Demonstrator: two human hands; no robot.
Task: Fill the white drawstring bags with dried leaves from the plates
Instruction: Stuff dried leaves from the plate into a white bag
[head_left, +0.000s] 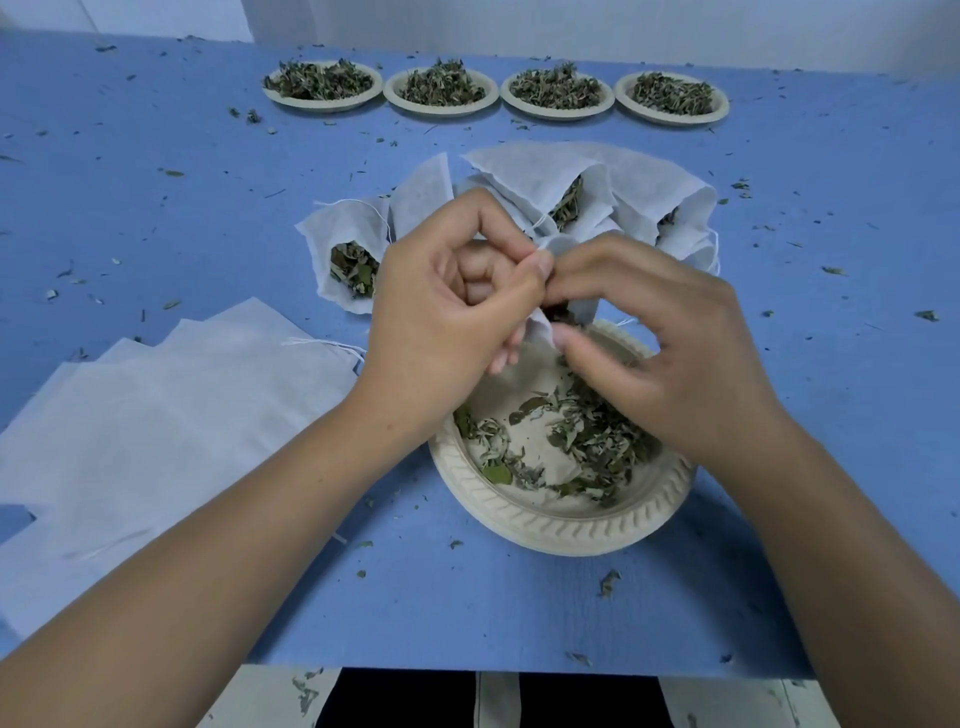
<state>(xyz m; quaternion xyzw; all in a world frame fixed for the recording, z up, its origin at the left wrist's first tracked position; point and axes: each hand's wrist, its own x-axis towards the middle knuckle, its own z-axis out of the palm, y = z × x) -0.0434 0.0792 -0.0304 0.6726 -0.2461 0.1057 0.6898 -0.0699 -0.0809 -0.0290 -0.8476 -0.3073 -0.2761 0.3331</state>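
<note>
Mid-fill: left hand (447, 312) and right hand (660, 353) each pinch the small white bag (557, 243) above the near-empty plate (561, 526) by front edge of table (519, 613); next likely grab remaining leaves (587, 441), push them in

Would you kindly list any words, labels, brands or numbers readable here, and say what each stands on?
None: no writing, label, brand, number or sign shows in this view. The held bag, pinched by the left hand and the right hand, the empty bags, the filled bags, the near plate, the far plates and the blue table all look plain.
</note>
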